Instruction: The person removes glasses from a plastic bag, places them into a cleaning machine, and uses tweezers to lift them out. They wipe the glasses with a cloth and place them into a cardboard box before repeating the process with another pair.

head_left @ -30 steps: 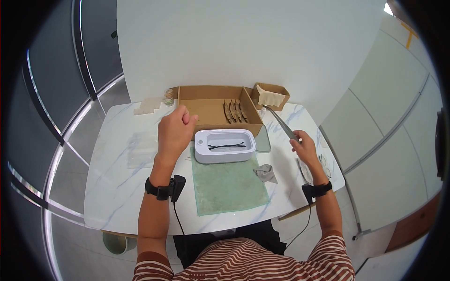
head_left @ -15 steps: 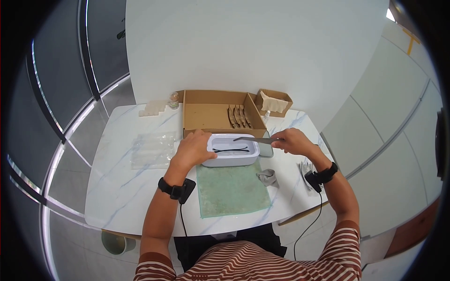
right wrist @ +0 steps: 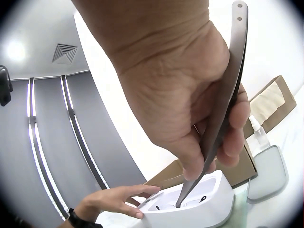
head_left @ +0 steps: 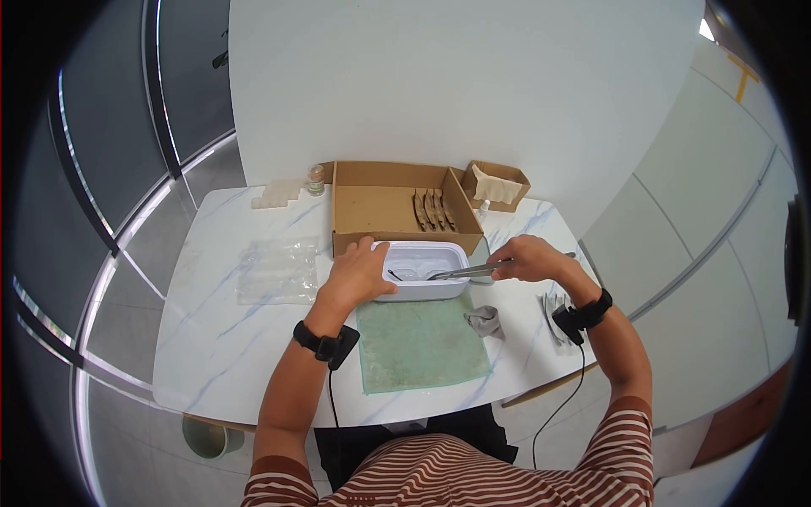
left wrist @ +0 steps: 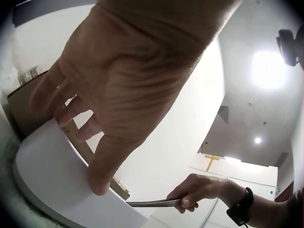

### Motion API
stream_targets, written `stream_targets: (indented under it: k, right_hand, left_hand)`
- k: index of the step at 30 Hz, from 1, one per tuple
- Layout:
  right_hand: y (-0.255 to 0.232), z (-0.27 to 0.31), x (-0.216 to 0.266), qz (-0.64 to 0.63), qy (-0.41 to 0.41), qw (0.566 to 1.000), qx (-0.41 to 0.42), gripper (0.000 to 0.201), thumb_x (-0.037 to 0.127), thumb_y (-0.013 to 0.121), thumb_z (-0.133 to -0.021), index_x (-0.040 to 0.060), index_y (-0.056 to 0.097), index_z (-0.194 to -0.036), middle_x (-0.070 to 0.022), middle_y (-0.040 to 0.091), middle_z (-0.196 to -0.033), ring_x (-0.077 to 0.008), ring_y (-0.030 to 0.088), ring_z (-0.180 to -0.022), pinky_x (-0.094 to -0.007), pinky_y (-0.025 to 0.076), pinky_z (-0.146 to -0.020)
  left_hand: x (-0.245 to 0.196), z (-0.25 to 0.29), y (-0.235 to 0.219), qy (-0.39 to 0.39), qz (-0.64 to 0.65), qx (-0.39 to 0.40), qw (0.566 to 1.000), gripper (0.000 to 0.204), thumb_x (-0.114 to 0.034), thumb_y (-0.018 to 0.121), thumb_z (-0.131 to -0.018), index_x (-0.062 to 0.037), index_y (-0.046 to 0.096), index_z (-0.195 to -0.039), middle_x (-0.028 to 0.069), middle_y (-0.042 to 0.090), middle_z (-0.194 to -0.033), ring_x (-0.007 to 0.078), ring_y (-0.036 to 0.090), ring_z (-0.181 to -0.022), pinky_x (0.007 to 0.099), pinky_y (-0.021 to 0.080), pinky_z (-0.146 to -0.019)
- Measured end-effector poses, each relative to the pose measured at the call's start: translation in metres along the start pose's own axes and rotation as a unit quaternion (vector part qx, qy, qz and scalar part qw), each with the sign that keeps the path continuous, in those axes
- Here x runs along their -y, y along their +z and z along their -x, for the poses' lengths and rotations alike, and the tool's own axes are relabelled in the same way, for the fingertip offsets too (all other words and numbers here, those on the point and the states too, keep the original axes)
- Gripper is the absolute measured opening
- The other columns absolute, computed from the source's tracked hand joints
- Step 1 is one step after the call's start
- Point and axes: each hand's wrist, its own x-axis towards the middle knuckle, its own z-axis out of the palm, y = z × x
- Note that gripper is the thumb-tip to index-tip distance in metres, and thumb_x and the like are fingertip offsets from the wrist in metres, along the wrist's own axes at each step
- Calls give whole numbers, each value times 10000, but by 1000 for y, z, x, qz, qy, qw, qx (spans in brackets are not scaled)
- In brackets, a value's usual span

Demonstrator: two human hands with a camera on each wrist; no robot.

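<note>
My left hand (head_left: pixel 359 272) grips the left end of a white ultrasonic cleaner (head_left: pixel 427 292), thumb against its front wall and fingers over the far rim. My right hand (head_left: pixel 530 258) holds long metal tweezers (right wrist: pixel 223 104) between thumb and fingers. The tweezers' tips reach down into the basin, right at a pair of eyeglasses (head_left: pixel 408 275) with dark temples and clear lenses. In the right wrist view, the dark ends of the glasses show on both sides of the tips. The cleaner stands at the back edge of a green cloth (head_left: pixel 422 346).
An open cardboard box (head_left: pixel 372 198) with several curved brown pieces (head_left: pixel 432 209) stands behind the cleaner. Right of it are a smaller box (head_left: pixel 517 203) with a cloth, a spray bottle (right wrist: pixel 259 133) and a grey lid (right wrist: pixel 268 173). A crumpled grey cloth (head_left: pixel 484 322) lies nearer, clear plastic bags (head_left: pixel 279 270) left.
My left hand came down onto the cleaner's left end. The right hand brought the tweezers left and down into the basin. The glasses inside have shifted and their lenses now show.
</note>
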Motion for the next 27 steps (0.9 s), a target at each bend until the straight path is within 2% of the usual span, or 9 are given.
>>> stream_targets:
  k: [3, 12, 18, 27]
  right_hand:
    - [4, -2, 7, 20, 20, 1000, -11, 322, 305, 750, -874, 151, 783, -1156, -119, 765, -914, -321, 706, -894, -438, 545, -805]
    - [23, -18, -4, 34, 17, 994, -102, 314, 329, 752, -875, 154, 786, -1134, -149, 747, -921, -351, 701, -909, -458, 548, -801]
    - [24, -16, 5, 15, 60, 994, -93, 318, 342, 739, -887, 157, 784, -1141, -152, 748, -929, -354, 702, -913, -458, 548, -796]
    - [23, -4, 2, 27, 34, 997, -66, 316, 324, 743, -882, 166, 786, -1153, -140, 756, -916, -348, 709, -904, -452, 550, -805]
  left_hand:
    - [1, -1, 2, -3, -1, -5, 1000, 840, -353, 877, -726, -46, 536, -1429, 209, 534, -1417, 397, 537, -1280, 465, 476, -1065]
    - [1, -1, 5, -5, 3, -29, 1000, 796, -344, 881, -721, -50, 552, -1383, 203, 589, -1293, 384, 568, -1238, 459, 494, -1028]
    - [-1, -1, 2, -9, -9, -19, 1000, 793, -344, 878, -723, -65, 553, -1392, 187, 603, -1269, 373, 577, -1226, 457, 500, -1016]
    - [-1, 0, 3, -8, -14, -18, 1000, 784, -354, 863, -738, -70, 558, -1402, 180, 599, -1288, 370, 573, -1231, 463, 500, -1015]
